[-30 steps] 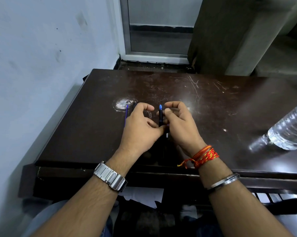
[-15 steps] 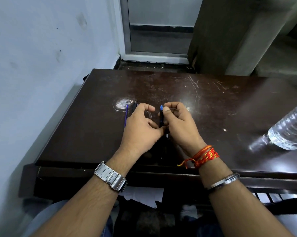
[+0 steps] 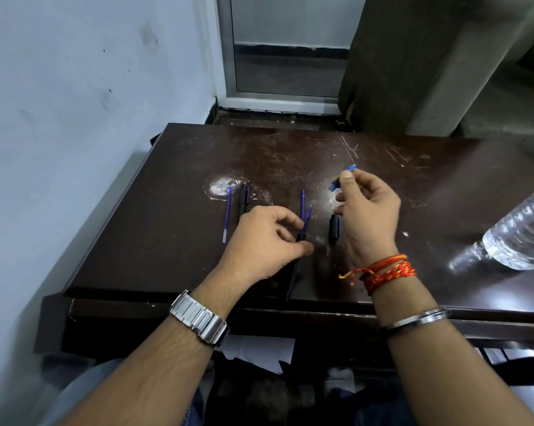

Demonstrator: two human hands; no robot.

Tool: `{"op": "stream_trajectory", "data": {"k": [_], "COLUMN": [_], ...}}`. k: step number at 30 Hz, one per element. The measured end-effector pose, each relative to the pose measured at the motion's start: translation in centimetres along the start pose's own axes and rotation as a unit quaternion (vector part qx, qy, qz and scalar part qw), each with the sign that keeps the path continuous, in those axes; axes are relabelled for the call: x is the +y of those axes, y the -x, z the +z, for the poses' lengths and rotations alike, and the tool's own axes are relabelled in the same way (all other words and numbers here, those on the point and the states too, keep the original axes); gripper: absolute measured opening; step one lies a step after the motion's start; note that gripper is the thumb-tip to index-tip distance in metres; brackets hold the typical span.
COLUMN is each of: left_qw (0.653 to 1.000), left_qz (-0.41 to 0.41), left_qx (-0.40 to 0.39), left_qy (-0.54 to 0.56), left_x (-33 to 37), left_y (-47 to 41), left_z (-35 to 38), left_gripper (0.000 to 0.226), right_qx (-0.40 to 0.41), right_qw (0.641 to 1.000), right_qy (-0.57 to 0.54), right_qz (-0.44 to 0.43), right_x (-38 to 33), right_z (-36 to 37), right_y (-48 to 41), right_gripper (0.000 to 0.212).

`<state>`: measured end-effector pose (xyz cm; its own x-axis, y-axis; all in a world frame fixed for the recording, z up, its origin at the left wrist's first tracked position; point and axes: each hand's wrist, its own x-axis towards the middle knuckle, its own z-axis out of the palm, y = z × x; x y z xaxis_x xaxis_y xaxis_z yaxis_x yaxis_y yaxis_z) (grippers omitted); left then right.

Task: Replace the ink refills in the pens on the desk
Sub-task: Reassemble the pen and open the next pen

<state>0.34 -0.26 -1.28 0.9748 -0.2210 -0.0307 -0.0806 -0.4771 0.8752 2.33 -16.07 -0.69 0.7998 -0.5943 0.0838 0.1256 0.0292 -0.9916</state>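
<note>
My left hand (image 3: 264,241) grips a black pen barrel (image 3: 293,272) low over the dark desk (image 3: 173,241). A thin blue refill (image 3: 308,219) sticks out of the barrel's far end, and a second blue refill (image 3: 302,201) shows just behind it. Raised to the right, my right hand (image 3: 368,216) pinches a small blue pen tip piece (image 3: 334,185) between thumb and fingers. A black cap (image 3: 334,229) lies on the desk under that hand. Further left lie another black pen (image 3: 243,199) and a loose blue refill (image 3: 226,215), side by side.
A clear plastic water bottle (image 3: 523,235) lies at the desk's right edge. A pale wall (image 3: 75,118) runs along the left side of the desk. White paper (image 3: 256,352) sits below the front edge. A worn whitish patch (image 3: 219,187) marks the desk top.
My hands have come apart. The blue tip piece came off the pen and rose up and to the right with my right hand. The refill now shows bare in the barrel held by my left hand.
</note>
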Motion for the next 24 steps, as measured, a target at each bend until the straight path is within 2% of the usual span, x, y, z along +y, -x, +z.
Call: {"op": "stream_trajectory", "data": {"k": [2,6,11,17,24], "left_qw": [1.0,0.998,0.997,0.997,0.997], "left_qz": [-0.007,-0.031,-0.038,-0.046,-0.047], "left_qx": [0.017,0.055,0.063,0.063,0.059], "left_qy": [0.005,0.007,0.001,0.0,-0.004], "left_x": [-0.1,-0.4,-0.4,-0.4,-0.5], "left_y": [-0.1,-0.2,-0.3,-0.3,-0.3], "left_z": [-0.1,-0.2,-0.2,-0.1,-0.1], "left_gripper": [0.026,0.028,0.029,0.029,0.028], "right_qx": [0.012,-0.067,-0.055,-0.081,-0.095], "right_qw": [0.999,0.96,0.918,0.889,0.884], "right_qy": [0.046,0.272,0.393,0.446,0.451], "right_qz": [0.01,0.028,0.008,0.059,0.08], "right_x": [0.0,0.6,-0.1,0.0,0.3], "right_z": [-0.9,-2.2,-2.9,-2.9,-2.9], "right_y": [-0.7,-1.3,-1.5,-1.4,-1.7], "right_gripper": [0.003,0.014,0.017,0.024,0.03]}}
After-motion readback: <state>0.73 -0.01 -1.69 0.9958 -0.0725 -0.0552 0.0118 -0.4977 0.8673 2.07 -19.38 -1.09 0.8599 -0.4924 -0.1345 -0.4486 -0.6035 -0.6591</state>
